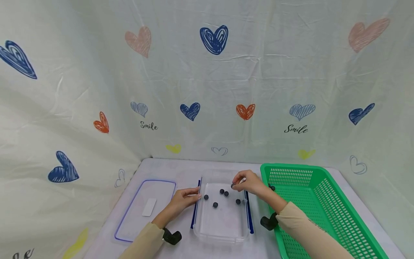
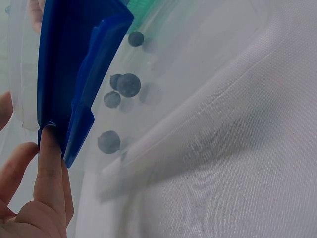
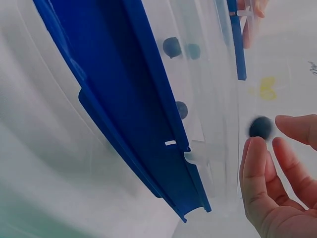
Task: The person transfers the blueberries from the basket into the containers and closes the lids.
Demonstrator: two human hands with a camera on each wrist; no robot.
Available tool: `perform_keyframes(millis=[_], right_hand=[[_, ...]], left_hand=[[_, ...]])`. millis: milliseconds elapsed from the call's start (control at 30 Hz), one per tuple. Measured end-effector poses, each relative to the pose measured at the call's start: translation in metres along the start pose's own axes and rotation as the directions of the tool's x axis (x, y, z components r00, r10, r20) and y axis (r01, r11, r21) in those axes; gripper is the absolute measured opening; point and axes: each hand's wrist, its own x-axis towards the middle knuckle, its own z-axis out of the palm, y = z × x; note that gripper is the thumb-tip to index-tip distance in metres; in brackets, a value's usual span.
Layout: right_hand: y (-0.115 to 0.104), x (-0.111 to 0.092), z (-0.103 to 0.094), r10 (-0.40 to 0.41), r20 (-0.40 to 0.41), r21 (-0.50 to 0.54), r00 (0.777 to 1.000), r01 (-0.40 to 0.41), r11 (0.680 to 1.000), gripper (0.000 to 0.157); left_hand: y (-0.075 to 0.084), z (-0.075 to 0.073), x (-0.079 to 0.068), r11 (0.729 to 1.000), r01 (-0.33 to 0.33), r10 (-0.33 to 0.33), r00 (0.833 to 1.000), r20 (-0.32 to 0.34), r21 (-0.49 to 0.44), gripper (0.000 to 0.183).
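A clear plastic box (image 1: 221, 233) with blue side latches (image 2: 84, 54) stands on the table, several dark blueberries (image 1: 215, 205) scattered over its bottom. At its left wall, my left hand (image 1: 182, 198) grips the edge, one finger against the blue latch in the left wrist view. Over the box's far right corner, my right hand (image 1: 249, 182) pinches a single blueberry (image 3: 261, 128) at its fingertips. That berry is slightly blurred in the right wrist view.
Right of the box stands a green basket (image 1: 292, 166), partly covered by my right arm, with dark berries (image 1: 272, 187) near its left wall. On the left lies a clear lid (image 1: 136, 219) with a blue rim and a white rectangular piece (image 1: 149, 207) on it. A heart-patterned curtain (image 1: 245, 79) hangs behind.
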Motion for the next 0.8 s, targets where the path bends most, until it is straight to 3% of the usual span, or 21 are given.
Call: perform_keyframes(millis=[800], right_hand=[[-0.007,-0.008,-0.016,-0.050,0.010,0.042,0.999,0.050,0.998,0.007]], left_hand=[[0.001,0.001,-0.003,1.000,0.000,0.000,1.000,0.001,0.008,0.063]])
